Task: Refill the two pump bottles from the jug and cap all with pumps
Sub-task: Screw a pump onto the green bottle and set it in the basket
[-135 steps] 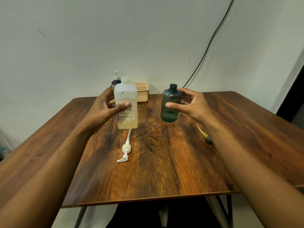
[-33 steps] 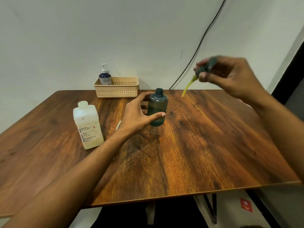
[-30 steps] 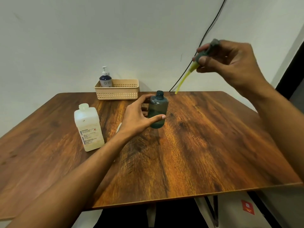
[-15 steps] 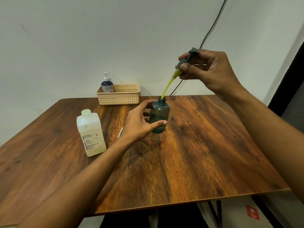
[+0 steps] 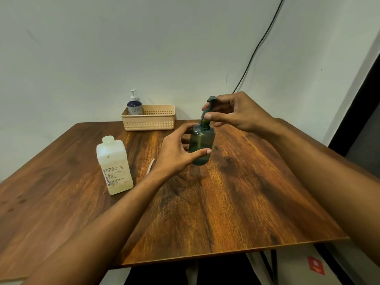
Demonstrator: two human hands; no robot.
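Note:
A dark green bottle [image 5: 201, 144] stands on the wooden table [image 5: 236, 202], with my left hand [image 5: 176, 153] wrapped around its left side. My right hand [image 5: 232, 112] pinches a dark green pump head [image 5: 208, 108] right over the bottle's neck; its yellow tube runs down inside the bottle. A white jug [image 5: 114, 166] stands uncapped to the left. A white pump [image 5: 150, 166] lies on the table, mostly hidden behind my left wrist. A blue pump bottle [image 5: 134, 105] with a white pump sits in a beige basket [image 5: 150, 120] at the back.
A black cable [image 5: 257, 46] hangs down the wall behind the table. The table's front edge is near me, its right edge close to my right forearm.
My right hand has come down with the green pump, and the yellow tube has slid from above the neck into the bottle. My left hand has stayed on the bottle.

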